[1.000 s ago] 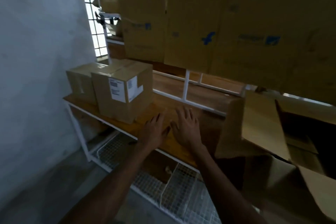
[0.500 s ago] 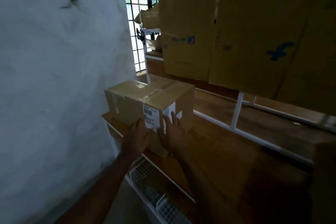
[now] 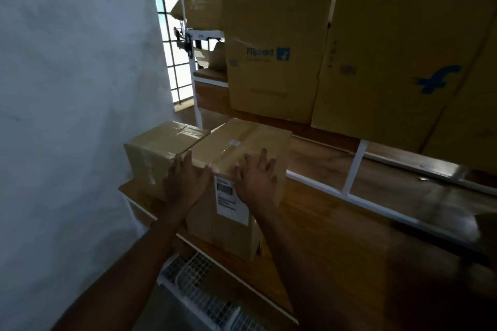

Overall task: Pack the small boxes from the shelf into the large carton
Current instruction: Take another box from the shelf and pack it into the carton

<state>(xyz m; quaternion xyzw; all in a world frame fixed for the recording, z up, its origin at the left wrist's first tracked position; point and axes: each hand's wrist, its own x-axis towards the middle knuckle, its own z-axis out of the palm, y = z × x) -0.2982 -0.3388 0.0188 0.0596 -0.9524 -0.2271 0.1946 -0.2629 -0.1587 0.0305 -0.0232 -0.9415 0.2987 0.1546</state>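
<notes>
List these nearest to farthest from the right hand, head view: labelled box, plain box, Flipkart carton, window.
1. Labelled box: the right hand rests on its top edge.
2. Plain box: just left, beside the first.
3. Flipkart carton: higher up, behind.
4. Window: far back, left.

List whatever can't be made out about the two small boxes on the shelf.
- Near box label: print blurred in head view; right hand covers its edge.
- Far box: right side hidden by left hand and near box.
- Shelf right end: dark, blurred.
</notes>
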